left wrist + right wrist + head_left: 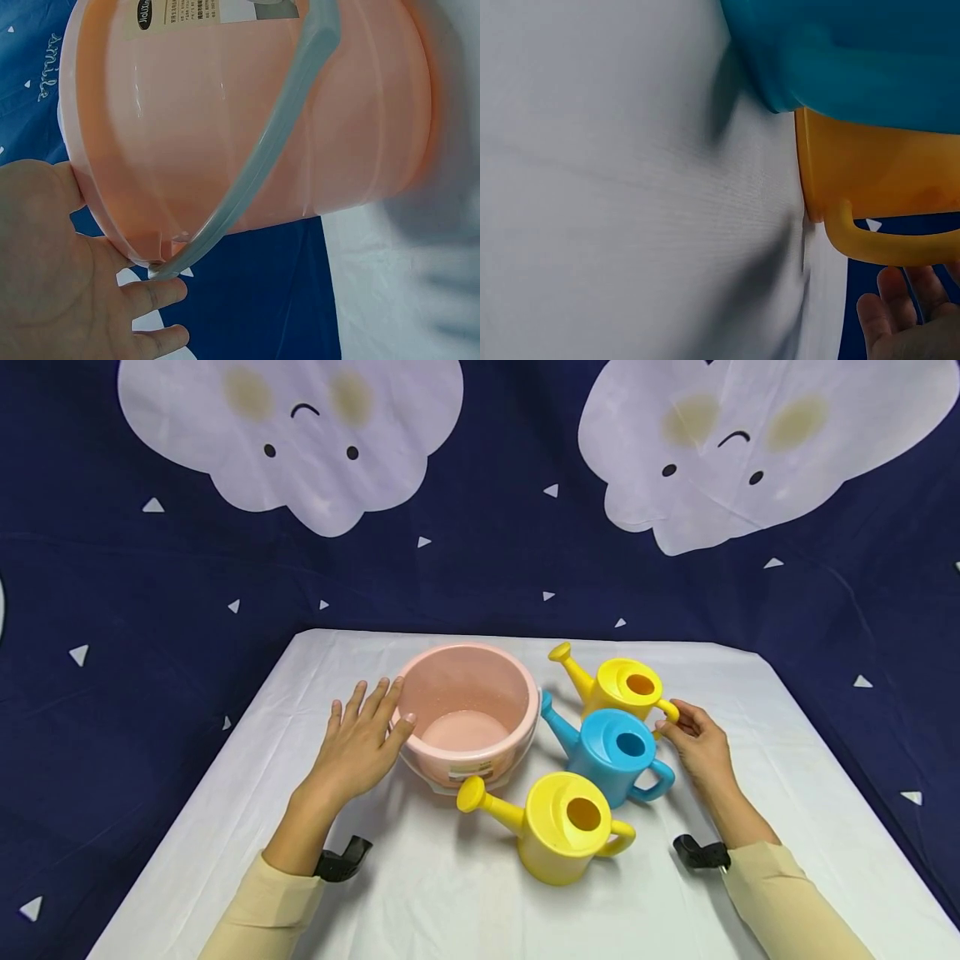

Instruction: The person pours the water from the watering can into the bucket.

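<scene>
A pink bucket [515, 745] with a grey-white handle [259, 161] stands on the white-covered table. My left hand [362, 739], fingers spread and straight, rests against the left side of its rim. To the bucket's right are two yellow watering cans and a blue watering can [600, 756] between them, all with spouts pointing left. At the handle of the rear yellow watering can [611, 685], my right hand [701, 750] pinches with thumb and fingertips. The front yellow watering can [551, 835] stands nearest to me, untouched. The right thumb is outside the right wrist view.
The white cloth [420, 902] covers the tabletop. A dark blue backdrop [480, 577] with white clouds and small triangles hangs behind and beside the table. Black wrist cameras are strapped under both forearms. The blue can stands close to the rear yellow one.
</scene>
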Demonstrator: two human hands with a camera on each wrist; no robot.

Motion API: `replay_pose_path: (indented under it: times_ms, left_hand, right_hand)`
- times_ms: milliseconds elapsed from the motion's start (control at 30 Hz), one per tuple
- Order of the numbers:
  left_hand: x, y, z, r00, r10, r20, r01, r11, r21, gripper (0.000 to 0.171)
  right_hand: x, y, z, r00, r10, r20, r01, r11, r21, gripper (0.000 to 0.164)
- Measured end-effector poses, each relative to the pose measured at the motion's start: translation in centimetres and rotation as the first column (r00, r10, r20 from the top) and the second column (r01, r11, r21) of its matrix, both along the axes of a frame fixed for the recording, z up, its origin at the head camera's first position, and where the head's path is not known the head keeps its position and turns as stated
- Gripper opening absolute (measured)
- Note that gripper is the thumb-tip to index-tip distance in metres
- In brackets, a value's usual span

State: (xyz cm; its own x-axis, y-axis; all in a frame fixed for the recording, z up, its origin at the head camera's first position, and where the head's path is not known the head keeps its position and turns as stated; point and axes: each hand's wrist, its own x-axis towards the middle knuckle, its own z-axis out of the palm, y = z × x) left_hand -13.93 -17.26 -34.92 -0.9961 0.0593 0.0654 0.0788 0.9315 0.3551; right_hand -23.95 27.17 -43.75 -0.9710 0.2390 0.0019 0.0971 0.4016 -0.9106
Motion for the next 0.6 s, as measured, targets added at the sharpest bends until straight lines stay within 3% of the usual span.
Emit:
replay_pose_path:
  times_ms: [400,600]
  left_hand:
    - [0.06,0.07,0.15,1.000,-0.001,-0.001,0.001,1.000,0.006,0.063]
    - [0.07,0.05,0.18,1.000,0.001,0.002,-0.001,1.000,0.004,0.064]
  right_hand:
    - [-0.56,-0.11,0.52,0.997,0.015,0.072,-0.013,0.999,-0.029,0.053]
    - [-0.83,-0.20,-0.15,0.998,-0.038,0.054,0.042,0.996,-0.083,0.047]
